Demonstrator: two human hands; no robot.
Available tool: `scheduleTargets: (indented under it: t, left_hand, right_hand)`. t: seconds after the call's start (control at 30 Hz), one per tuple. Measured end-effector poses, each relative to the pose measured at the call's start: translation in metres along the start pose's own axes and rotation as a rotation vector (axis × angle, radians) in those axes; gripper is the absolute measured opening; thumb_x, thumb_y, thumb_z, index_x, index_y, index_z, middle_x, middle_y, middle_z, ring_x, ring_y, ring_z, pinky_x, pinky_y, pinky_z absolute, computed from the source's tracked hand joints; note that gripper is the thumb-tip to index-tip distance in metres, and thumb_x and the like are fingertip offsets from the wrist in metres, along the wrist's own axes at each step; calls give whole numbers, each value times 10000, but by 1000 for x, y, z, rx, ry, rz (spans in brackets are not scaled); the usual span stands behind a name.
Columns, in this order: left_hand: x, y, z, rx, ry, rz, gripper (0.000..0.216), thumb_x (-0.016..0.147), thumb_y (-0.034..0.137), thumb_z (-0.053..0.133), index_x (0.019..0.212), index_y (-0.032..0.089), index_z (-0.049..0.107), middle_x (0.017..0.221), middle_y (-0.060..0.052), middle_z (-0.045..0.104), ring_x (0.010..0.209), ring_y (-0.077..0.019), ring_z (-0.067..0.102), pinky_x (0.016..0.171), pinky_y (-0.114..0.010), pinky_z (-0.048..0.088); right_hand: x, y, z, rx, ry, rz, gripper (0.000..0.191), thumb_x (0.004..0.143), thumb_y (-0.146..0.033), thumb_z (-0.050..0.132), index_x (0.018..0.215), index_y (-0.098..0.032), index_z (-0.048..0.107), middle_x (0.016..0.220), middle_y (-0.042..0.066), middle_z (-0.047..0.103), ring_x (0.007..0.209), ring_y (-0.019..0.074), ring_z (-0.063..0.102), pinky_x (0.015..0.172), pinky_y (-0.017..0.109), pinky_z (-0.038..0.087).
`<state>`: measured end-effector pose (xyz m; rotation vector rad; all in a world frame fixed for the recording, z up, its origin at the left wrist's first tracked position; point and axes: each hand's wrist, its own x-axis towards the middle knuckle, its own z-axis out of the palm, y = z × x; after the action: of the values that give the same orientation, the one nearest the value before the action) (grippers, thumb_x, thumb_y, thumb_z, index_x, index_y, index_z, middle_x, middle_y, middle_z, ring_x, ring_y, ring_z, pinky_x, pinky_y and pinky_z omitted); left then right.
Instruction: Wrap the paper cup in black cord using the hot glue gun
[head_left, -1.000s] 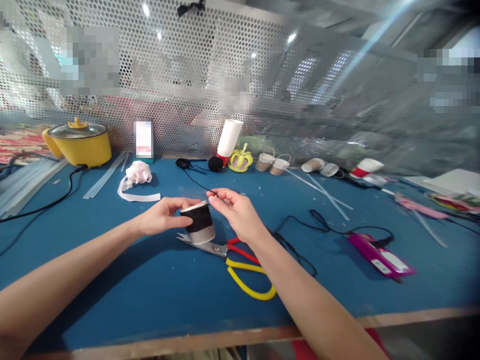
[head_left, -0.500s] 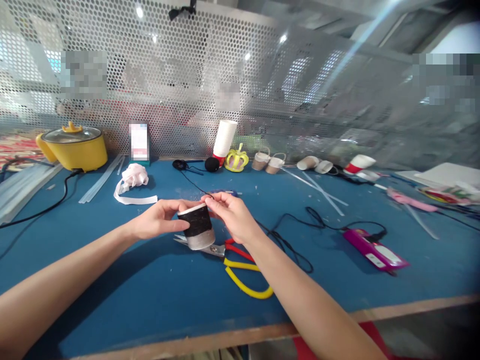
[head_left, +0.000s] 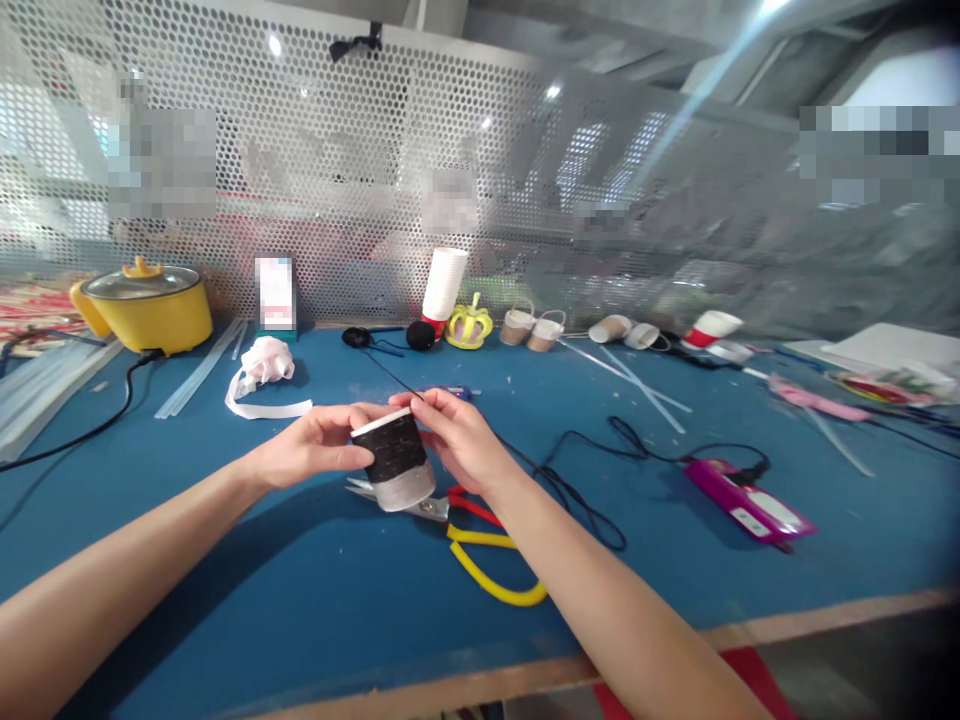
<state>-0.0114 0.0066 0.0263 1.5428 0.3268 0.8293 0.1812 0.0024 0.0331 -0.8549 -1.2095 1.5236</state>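
A small paper cup (head_left: pixel 394 462), wound with black cord on its upper part and grey below, is held above the blue table (head_left: pixel 300 590). My left hand (head_left: pixel 311 447) grips the cup's left side. My right hand (head_left: pixel 457 435) is against the cup's right rim, fingers pinched on a thin black cord (head_left: pixel 382 370) that runs away to the back of the table. Scissors (head_left: pixel 469 535) with yellow and red handles lie just under the cup and my right wrist.
A yellow electric pot (head_left: pixel 142 308) stands at the back left, with white ribbon (head_left: pixel 262 375) beside clear glue sticks (head_left: pixel 199 365). A stack of paper cups (head_left: pixel 444 285), a yellow crown (head_left: pixel 468 324) and small cup baskets (head_left: pixel 525 327) line the perforated wall. A magenta glue gun (head_left: pixel 746 500) lies right.
The right hand has come closer to the cup's rim with the cord. The cup is tilted slightly more. The view has shifted a little.
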Motion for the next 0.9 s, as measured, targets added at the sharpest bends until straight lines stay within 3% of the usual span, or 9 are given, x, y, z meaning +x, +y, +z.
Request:
scheduleTargets:
  t: [0.27, 0.6, 0.9]
  left_hand:
    - [1, -1, -6, 56, -32, 20, 77, 733, 218, 624, 785, 171, 654, 1062, -54, 528, 1043, -206, 473, 922, -364, 350]
    - [1, -10, -16, 71, 40, -45, 111, 689, 249, 665, 788, 203, 679, 1078, -44, 534, 1037, -204, 481, 924, -369, 355]
    - [3, -24, -23, 164, 118, -106, 161, 692, 263, 659, 816, 164, 636, 1153, -73, 533, 1092, -224, 473, 945, -379, 341]
  right_hand:
    - [1, 0, -3, -2, -49, -15, 209, 659, -370, 682, 709, -195, 580, 726, -18, 611, 722, 110, 544, 720, 262, 407]
    - [4, -1, -6, 34, -9, -12, 289, 581, -335, 732, 612, -192, 484, 717, -43, 568, 698, 105, 542, 725, 267, 416]
    - [12, 7, -15, -337, 83, -212, 243, 651, -361, 667, 635, -193, 493, 752, -12, 565, 748, 128, 528, 770, 305, 404]
